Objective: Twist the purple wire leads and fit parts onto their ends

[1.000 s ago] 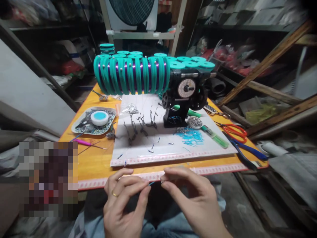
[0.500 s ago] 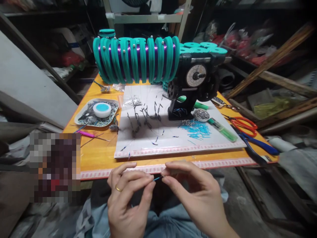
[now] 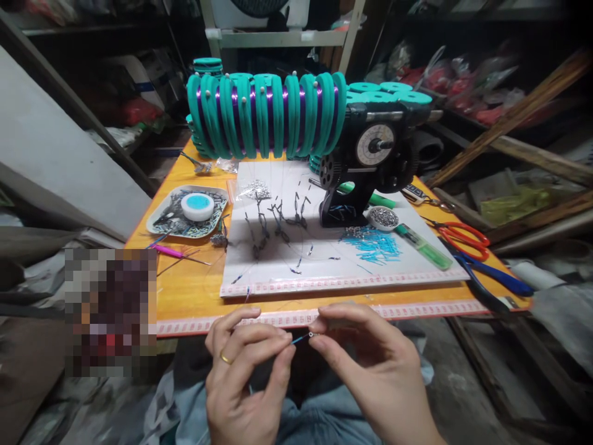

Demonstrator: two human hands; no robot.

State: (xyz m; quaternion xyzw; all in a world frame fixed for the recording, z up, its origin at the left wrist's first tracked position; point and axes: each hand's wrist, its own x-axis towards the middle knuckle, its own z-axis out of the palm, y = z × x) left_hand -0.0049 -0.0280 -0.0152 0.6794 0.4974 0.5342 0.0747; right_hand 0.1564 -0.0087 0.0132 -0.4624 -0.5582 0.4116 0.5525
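My left hand (image 3: 248, 371), a gold ring on one finger, pinches a thin blue tube (image 3: 299, 339) between thumb and forefinger. At the tube's right end is a small metal ring piece (image 3: 311, 334), closed in the thumb and forefinger of my right hand (image 3: 375, 371). Both hands are above my lap, just in front of the table edge. Behind them a white board (image 3: 273, 266) carries a loose pile of blue tubes (image 3: 373, 246) and a little dish of metal parts (image 3: 383, 217). Dark twisted pieces (image 3: 278, 228) lie on the board's middle.
A black winding stand (image 3: 345, 185) holds a row of teal spools (image 3: 266, 117) over the board. To the left are a tray (image 3: 155, 228) with a white tub and a pink-handled tool (image 3: 169, 251). Orange scissors (image 3: 463, 238) and blue-handled pliers (image 3: 500, 275) lie on the right.
The whole view has shifted slightly, so the scene sits a little further right. Both hands keep their pinch on the blue tube and metal piece, whose ring now shows more plainly.
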